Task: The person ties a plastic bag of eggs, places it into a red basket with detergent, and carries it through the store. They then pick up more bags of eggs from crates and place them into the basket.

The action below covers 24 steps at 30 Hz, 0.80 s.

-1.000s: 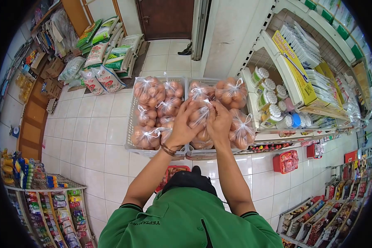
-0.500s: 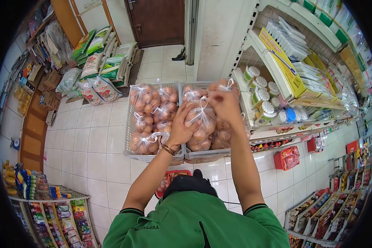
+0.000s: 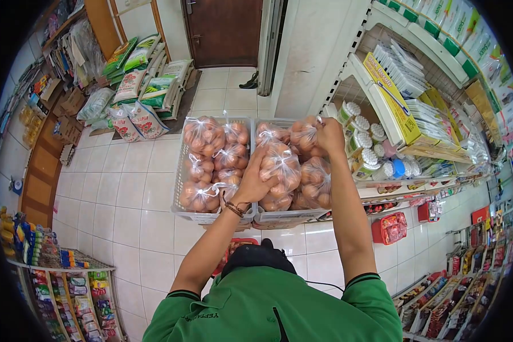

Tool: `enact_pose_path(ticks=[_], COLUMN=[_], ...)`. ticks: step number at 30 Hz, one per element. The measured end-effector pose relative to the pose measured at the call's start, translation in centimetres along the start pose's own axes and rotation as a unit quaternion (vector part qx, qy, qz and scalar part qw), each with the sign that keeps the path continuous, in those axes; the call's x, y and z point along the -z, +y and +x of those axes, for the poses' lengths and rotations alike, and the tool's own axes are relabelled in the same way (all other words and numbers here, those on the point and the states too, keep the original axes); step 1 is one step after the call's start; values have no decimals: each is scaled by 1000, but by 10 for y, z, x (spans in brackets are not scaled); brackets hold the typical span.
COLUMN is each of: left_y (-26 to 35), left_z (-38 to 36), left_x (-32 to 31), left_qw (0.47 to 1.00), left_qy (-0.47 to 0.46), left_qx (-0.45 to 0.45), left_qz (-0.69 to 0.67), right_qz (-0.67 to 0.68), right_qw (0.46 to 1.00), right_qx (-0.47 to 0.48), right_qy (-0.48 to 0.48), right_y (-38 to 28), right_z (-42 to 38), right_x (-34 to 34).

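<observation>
Two crates stand side by side, a left crate (image 3: 178,188) and a right crate (image 3: 293,215), both filled with knotted clear bags of brown eggs. My left hand (image 3: 258,176) rests against the left side of an egg bag (image 3: 282,171) in the right crate, fingers spread along it. At the crate's back right corner, my right hand (image 3: 329,135) has its fingers closed on the knotted top of another egg bag (image 3: 305,137). More egg bags (image 3: 204,137) fill the left crate.
Shelves with boxes (image 3: 390,97) and white-topped tubs (image 3: 359,139) rise close on the right. Stacked sacks (image 3: 148,85) lie at the back left, near a brown door (image 3: 222,34). A red basket (image 3: 390,228) sits on the floor at right.
My right hand has moved right, from near the middle bag's top to the back right bag's knot. My left hand stays at the middle bag. The view has shifted slightly.
</observation>
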<state>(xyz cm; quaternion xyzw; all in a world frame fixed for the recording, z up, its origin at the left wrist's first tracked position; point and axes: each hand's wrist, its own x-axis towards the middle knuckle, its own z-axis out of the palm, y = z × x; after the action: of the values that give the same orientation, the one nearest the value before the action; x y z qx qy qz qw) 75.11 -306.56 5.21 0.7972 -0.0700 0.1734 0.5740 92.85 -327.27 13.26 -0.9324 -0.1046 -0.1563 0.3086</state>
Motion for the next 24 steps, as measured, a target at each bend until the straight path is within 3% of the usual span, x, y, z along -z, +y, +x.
enact_pose_path(ticks=[5,9,16,18,23,24], left_y=[4,7,14,15,12,11], left_z=[-8,-12,-14,-14,-13,-14], left_x=[-2,1,8,8,9,9], left_qw=[999,999,999,999,1000,1000], left_qy=[13,15,-19,-17,-20,-23], left_qx=[-27,-22,-24,-16,-12,-11], left_qz=[24,21,14,24,18,15], right_qz=[98,82,176,207,174,164], right_qw=[994,995,980,972,980,982], right_qx=[-15,-31,-83,-115,-99,-91], right_qy=[40,45,45,6,7,-34], right_y=[-13,-8,-13,-18,-30,-28], right_z=[2,11,23,23,17,19], right_x=[13,6,-17,-25,-26,-26])
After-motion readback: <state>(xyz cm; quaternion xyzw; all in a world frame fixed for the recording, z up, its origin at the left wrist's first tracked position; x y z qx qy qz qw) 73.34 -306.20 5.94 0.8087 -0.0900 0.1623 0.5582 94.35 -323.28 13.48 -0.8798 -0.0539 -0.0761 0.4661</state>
